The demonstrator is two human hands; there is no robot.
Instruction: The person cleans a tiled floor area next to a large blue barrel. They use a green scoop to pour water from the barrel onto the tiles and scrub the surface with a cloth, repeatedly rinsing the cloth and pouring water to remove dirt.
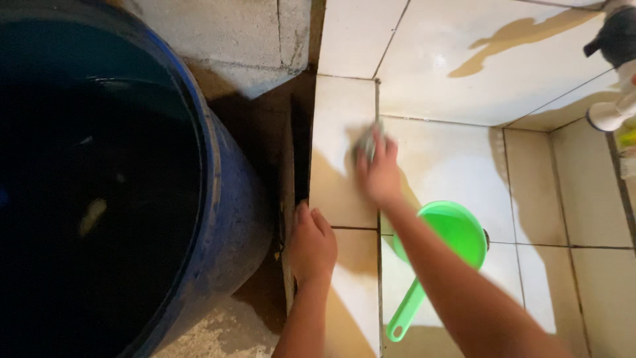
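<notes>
My right hand (376, 174) presses a small grey scrubbing pad (365, 140) against a cream floor tile (344, 113); the hand is blurred with motion. My left hand (311, 244) rests flat on the tiled edge beside the dark gap next to the big blue barrel (225, 212), holding nothing. A green plastic dipper (457, 232) with a long handle lies on the tiles just under my right forearm.
The barrel fills the left side and holds dark water. Rough concrete wall (238, 40) stands behind it. Brown stains mark the tiles (517, 33). A white pipe fitting (609, 113) and a dark object sit at the right edge.
</notes>
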